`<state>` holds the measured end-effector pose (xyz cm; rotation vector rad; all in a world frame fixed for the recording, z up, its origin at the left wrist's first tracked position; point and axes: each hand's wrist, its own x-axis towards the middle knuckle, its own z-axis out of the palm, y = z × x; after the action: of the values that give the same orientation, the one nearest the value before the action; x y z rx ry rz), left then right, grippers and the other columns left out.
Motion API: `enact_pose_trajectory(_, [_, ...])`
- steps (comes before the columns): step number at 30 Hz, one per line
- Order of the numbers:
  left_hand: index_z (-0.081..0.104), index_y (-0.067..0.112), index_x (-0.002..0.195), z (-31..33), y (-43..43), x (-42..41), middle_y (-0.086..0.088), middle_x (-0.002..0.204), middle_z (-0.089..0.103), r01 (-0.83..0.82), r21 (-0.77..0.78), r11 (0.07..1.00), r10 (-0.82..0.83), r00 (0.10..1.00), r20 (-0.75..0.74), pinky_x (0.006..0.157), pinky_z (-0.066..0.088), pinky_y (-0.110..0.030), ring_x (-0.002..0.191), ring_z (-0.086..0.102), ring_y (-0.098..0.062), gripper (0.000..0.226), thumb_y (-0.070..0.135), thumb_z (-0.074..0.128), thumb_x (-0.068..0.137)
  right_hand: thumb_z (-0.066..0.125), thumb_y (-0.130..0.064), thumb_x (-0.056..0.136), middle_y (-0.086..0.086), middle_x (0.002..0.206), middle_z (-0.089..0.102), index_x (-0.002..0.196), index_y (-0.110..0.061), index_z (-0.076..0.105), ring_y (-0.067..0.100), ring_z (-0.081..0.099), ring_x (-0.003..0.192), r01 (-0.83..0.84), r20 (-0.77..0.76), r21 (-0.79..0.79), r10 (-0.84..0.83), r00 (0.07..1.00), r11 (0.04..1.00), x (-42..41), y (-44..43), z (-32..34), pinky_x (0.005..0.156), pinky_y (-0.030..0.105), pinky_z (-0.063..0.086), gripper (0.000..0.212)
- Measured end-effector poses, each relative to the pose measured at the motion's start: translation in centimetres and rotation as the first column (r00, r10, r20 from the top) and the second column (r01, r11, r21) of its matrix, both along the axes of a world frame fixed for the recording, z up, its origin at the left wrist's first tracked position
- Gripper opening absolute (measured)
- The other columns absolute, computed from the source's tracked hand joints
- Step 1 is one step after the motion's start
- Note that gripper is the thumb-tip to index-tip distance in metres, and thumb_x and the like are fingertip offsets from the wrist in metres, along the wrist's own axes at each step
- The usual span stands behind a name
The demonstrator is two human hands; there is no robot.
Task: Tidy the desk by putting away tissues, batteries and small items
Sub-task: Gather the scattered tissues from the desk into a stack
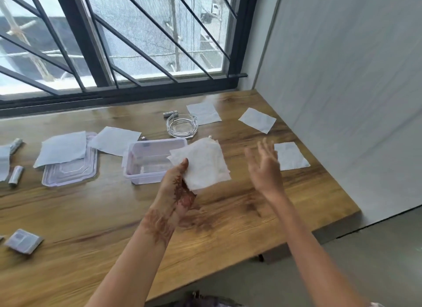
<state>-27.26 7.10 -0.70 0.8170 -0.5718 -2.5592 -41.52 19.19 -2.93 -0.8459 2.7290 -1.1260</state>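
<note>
My left hand [177, 185] pinches a small stack of white tissues [203, 165] just right of a clear plastic box [134, 156] on the wooden desk [114, 215]. My right hand [265, 167] hovers open beside the stack, fingers spread, holding nothing. A flat tissue [291, 156] lies right behind that hand. More tissues lie at the back [204, 112], at the far right [257, 120], left of the box [115, 140] and on the box's lid [62, 148]. Batteries lie at the left [16, 176], [16, 144] and behind the glass ashtray [170, 113].
A glass ashtray [182, 125] stands behind the box. The clear lid [70, 172] lies left of the box. A small grey packet [24, 241] rests near the desk's left front. A barred window runs along the back and a wall stands at the right.
</note>
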Motion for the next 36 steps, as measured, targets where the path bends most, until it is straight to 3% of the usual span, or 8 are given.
enact_pose_trajectory(7, [0.059, 0.007, 0.098, -0.4, -0.6, 0.0, -0.008, 0.076, 0.074, 0.012, -0.008, 1.0, -0.012, 1.0, 0.008, 0.05, 0.057, -0.032, 0.067, 0.071, -0.02, 0.021, 0.016, 0.04, 0.096, 0.03, -0.029, 0.101, 0.012, 0.156, 0.008, 0.146, -0.001, 0.014, 0.022, 0.002, 0.144, 0.051, -0.03, 0.412, -0.042, 0.999, 0.91, -7.0, 4.0, -5.7, 0.117, 0.034, 0.0, 0.055])
enact_pose_trajectory(15, [0.058, 0.006, 0.107, -1.0, -1.2, -0.3, -0.009, 0.083, 0.074, 0.015, -0.006, 1.0, -0.015, 1.0, 0.01, 0.06, 0.059, -0.034, 0.073, 0.071, -0.02, 0.022, 0.017, 0.042, 0.095, 0.032, -0.015, 0.101, 0.016, 0.141, 0.044, 0.131, 0.003, 0.047, 0.024, 0.035, 0.135, 0.164, -0.15, 0.261, -0.128, 0.98, 0.951, -6.6, 3.8, -6.6, 0.112, 0.036, 0.029, 0.038])
enact_pose_trajectory(18, [0.058, 0.006, 0.107, -1.5, -1.5, -0.5, -0.009, 0.087, 0.074, 0.008, -0.008, 1.0, -0.008, 1.0, 0.008, 0.069, 0.057, -0.038, 0.076, 0.071, -0.021, 0.023, 0.017, 0.042, 0.095, 0.039, -0.012, 0.098, 0.017, 0.101, 0.066, 0.091, 0.002, 0.063, 0.029, 0.06, 0.1, 0.233, -0.197, 0.132, -0.205, 0.959, 0.963, -5.9, 2.9, -6.0, 0.082, 0.036, 0.05, 0.028])
enact_pose_trajectory(20, [0.058, 0.006, 0.107, -1.5, -1.6, -0.5, -0.009, 0.088, 0.074, 0.011, -0.006, 1.0, -0.011, 1.0, 0.001, 0.071, 0.056, -0.041, 0.077, 0.071, -0.022, 0.023, 0.017, 0.042, 0.095, 0.04, -0.01, 0.096, 0.003, 0.064, 0.053, 0.067, -0.008, 0.046, 0.016, 0.05, 0.062, 0.267, -0.156, 0.019, -0.261, 0.953, 0.963, -4.8, 1.9, -4.8, 0.055, 0.024, 0.035, 0.03])
enact_pose_trajectory(24, [0.057, 0.006, 0.111, -1.5, -1.9, -0.6, -0.011, 0.097, 0.072, -0.004, 0.023, 1.0, 0.004, 1.0, 0.003, 0.068, 0.057, -0.042, 0.08, 0.071, -0.023, 0.025, 0.017, 0.042, 0.094, 0.043, -0.016, 0.097, -0.004, 0.047, 0.035, 0.056, -0.009, 0.039, 0.009, 0.028, 0.044, 0.253, 0.01, -0.228, -0.257, 0.966, 0.94, -2.1, -0.9, -2.0, 0.049, 0.026, 0.024, 0.042])
enact_pose_trajectory(27, [0.054, 0.005, 0.118, -1.3, -1.9, -0.8, -0.013, 0.112, 0.066, -0.011, 0.032, 0.999, 0.01, 1.0, 0.019, 0.075, 0.054, -0.046, 0.097, 0.065, -0.025, 0.03, 0.018, 0.042, 0.095, 0.044, -0.026, 0.097, 0.002, 0.047, 0.032, 0.052, -0.016, 0.032, 0.011, 0.026, 0.047, 0.13, 0.056, -0.328, -0.118, 0.991, 0.936, 0.8, -2.9, 0.3, 0.048, 0.025, 0.023, 0.048])
enact_pose_trajectory(31, [0.058, 0.005, 0.102, -1.0, -2.2, -0.8, -0.009, 0.08, 0.074, -0.053, 0.025, 0.998, 0.053, 0.999, 0.002, 0.059, 0.059, -0.035, 0.071, 0.071, -0.02, 0.023, 0.016, 0.039, 0.096, 0.047, -0.018, 0.097, -0.02, 0.046, 0.048, 0.058, -0.026, 0.056, -0.005, 0.048, 0.051, -0.08, -0.018, -0.377, 0.079, 0.997, 0.923, 4.8, -4.9, 3.1, 0.051, 0.006, 0.034, 0.041])
enact_pose_trajectory(36, [0.059, 0.002, 0.098, 0.0, -2.9, -0.8, -0.009, 0.075, 0.073, -0.095, 0.014, 0.995, 0.096, 0.994, -0.047, 0.054, 0.057, -0.027, 0.066, 0.071, -0.017, 0.028, 0.016, 0.035, 0.097, 0.041, -0.024, 0.094, 0.009, 0.116, 0.066, 0.111, -0.002, 0.066, 0.012, 0.059, 0.112, -0.266, -0.284, -0.212, 0.201, 0.938, 0.94, 8.3, -7.5, 3.0, 0.103, 0.019, 0.035, 0.037])
